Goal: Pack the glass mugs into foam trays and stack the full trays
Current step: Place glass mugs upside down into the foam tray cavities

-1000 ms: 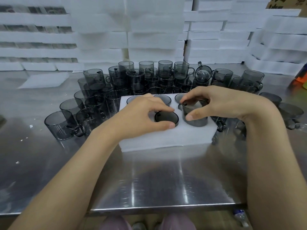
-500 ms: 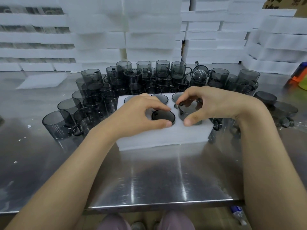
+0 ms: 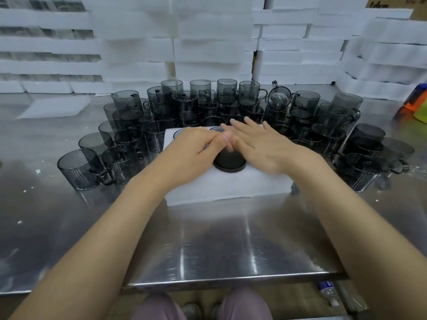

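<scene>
The left hand [image 3: 194, 151] and right hand [image 3: 261, 146] are bare, forearms uncovered too. Below the steel bench's [image 3: 219, 250] near edge show dusty-mauve trouser legs [image 3: 247, 304] and grey rounded shoe toes [image 3: 191, 311].
</scene>
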Available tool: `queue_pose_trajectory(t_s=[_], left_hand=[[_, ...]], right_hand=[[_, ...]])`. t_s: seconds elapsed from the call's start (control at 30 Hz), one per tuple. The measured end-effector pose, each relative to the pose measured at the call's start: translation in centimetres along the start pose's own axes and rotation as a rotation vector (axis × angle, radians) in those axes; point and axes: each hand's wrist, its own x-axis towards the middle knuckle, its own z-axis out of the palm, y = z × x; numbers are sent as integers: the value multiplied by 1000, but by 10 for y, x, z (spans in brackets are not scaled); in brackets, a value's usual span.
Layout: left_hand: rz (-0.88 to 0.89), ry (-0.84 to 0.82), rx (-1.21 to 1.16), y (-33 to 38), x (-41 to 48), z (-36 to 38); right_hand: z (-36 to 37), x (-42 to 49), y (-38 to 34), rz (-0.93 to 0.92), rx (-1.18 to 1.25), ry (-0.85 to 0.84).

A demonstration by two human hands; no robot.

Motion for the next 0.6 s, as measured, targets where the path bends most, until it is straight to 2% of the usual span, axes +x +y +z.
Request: queue_pose_trajectory(t_s=[0.13, 0.17, 0.23, 0.3, 0.37, 0.5, 0.6], left_hand=[[-86, 204, -87, -2, 2, -1], [-131, 271, -117, -4, 2, -2], [-210, 414, -121, -8, 2, -7], [-260, 522, -108, -13, 2, -13], [-293, 606, -137, -16, 3, -20], [-354, 660, -156, -26, 4, -27], [-388, 641, -153, -32, 5, -29]], right_hand=[[1, 0, 2, 2, 55, 35], [2, -3, 2, -12, 131, 106], [-1, -10, 0, -93, 311, 373], [-6, -19, -5, -232, 346, 581], [-8, -28, -10, -356, 256, 524], [3, -34, -22, -437, -220, 237], [-8, -39, -24, -412, -228, 162]])
